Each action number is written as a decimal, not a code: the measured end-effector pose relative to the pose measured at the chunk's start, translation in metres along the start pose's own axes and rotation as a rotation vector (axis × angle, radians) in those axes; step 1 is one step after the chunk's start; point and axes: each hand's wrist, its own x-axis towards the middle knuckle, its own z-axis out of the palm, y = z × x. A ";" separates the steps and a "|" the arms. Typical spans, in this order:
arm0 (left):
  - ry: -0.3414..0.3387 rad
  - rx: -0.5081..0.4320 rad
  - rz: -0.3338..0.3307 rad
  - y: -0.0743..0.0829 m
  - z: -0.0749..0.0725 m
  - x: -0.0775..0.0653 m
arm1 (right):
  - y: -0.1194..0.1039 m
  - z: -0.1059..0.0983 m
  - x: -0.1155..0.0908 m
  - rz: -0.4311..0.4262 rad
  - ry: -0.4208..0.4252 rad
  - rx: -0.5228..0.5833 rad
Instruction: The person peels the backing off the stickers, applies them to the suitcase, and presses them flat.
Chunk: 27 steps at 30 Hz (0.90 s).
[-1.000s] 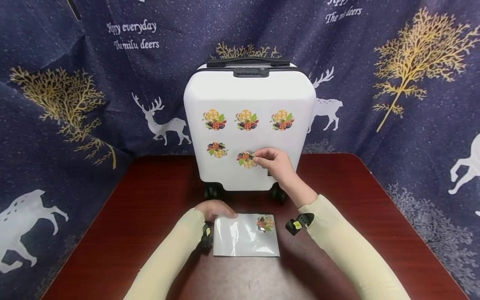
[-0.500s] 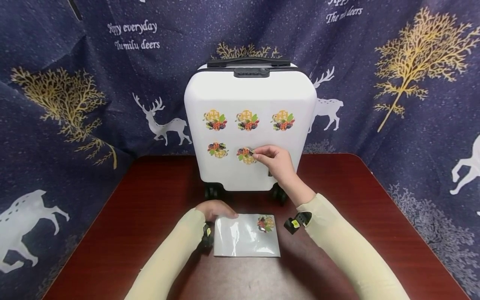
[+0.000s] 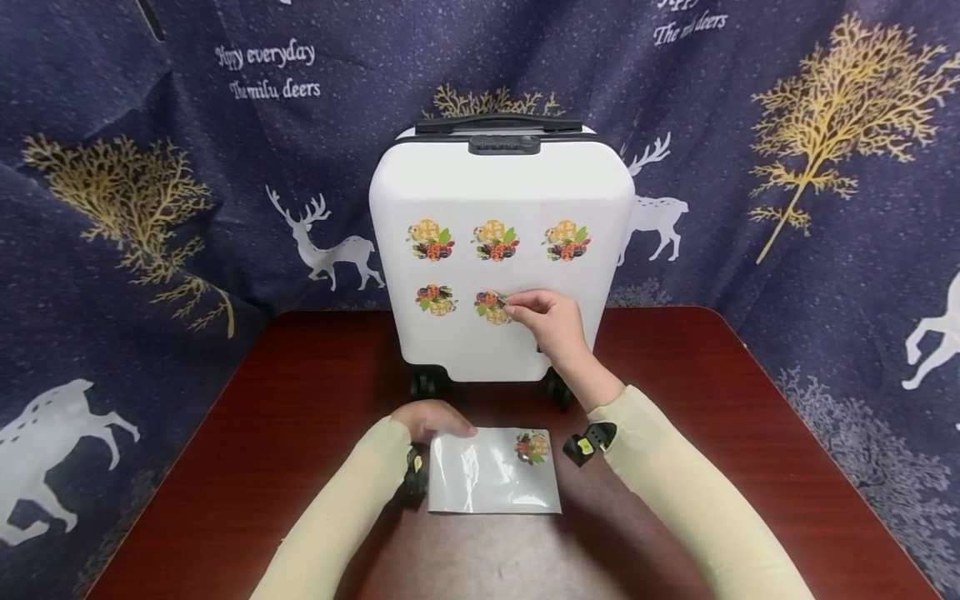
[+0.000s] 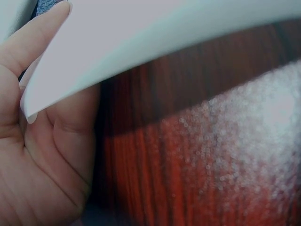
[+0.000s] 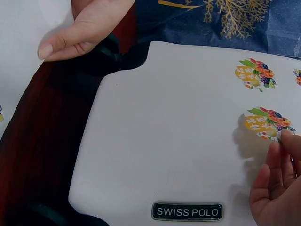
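A white suitcase [image 3: 480,179] stands upright on the table. My right hand [image 3: 551,323] pinches the right edge of a fruit sticker [image 3: 489,307] in front of the suitcase's lower middle. In the right wrist view this sticker [image 5: 263,121] casts a shadow on the white shell, beside another fruit sticker [image 5: 255,74]. Three more fruit stickers, including the middle one [image 3: 495,240], form a row above, turned the other way up. My left hand [image 3: 431,418] grips the upper left corner of a glossy sticker sheet [image 3: 472,479], its thumb on top. One fruit sticker [image 3: 532,447] shows on the sheet.
The dark red table [image 3: 247,433] lies under the suitcase and sheet. A blue cloth [image 3: 315,150] with deer and gold trees hangs behind. Black wheels [image 3: 423,383] and a top handle [image 3: 498,125] belong to the suitcase. A SWISS POLO badge [image 5: 187,212] is on its shell.
My right hand has risen slightly with the pinched sticker, bringing it closer to level with the sticker on its left. The left hand and sheet have stayed put.
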 end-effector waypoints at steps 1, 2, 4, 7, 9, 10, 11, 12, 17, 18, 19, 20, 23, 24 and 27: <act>0.003 -0.002 0.002 0.000 0.000 0.000 | 0.000 0.000 0.000 0.002 0.003 0.002; 0.004 -0.007 0.002 0.000 0.000 0.000 | -0.001 0.000 0.000 0.003 0.005 0.003; 0.004 -0.013 0.005 0.000 0.000 0.000 | -0.001 0.001 0.000 0.006 0.009 0.009; 0.001 -0.004 0.007 0.001 -0.001 -0.001 | -0.003 0.001 0.001 0.008 0.019 0.022; -0.001 0.004 0.008 0.001 -0.002 -0.001 | -0.004 0.002 0.001 0.007 0.028 0.034; -0.003 0.007 0.008 0.001 -0.002 -0.001 | -0.005 0.003 0.001 0.003 0.033 0.038; -0.003 0.010 0.006 0.001 -0.002 -0.001 | -0.005 0.003 0.001 -0.002 0.039 0.044; -0.005 0.012 0.004 0.001 -0.002 -0.002 | -0.006 0.004 0.000 -0.008 0.044 0.048; 0.003 0.014 -0.001 0.002 -0.001 -0.003 | -0.005 0.007 0.001 -0.038 0.077 0.052; 0.007 0.012 -0.001 0.002 -0.001 -0.003 | -0.005 0.008 0.001 -0.043 0.083 0.052; 0.009 0.013 -0.001 0.002 -0.001 -0.003 | -0.005 0.008 0.001 -0.047 0.089 0.053; 0.012 0.013 0.000 0.002 -0.001 -0.003 | -0.005 0.009 0.001 -0.053 0.095 0.053; 0.013 0.009 0.000 0.002 -0.001 -0.003 | -0.005 0.011 0.001 -0.071 0.111 0.052; 0.012 0.007 0.001 0.002 -0.001 -0.003 | -0.005 0.011 0.001 -0.080 0.117 0.049; 0.008 0.006 0.007 0.001 0.000 -0.002 | -0.004 0.012 0.001 -0.103 0.134 0.041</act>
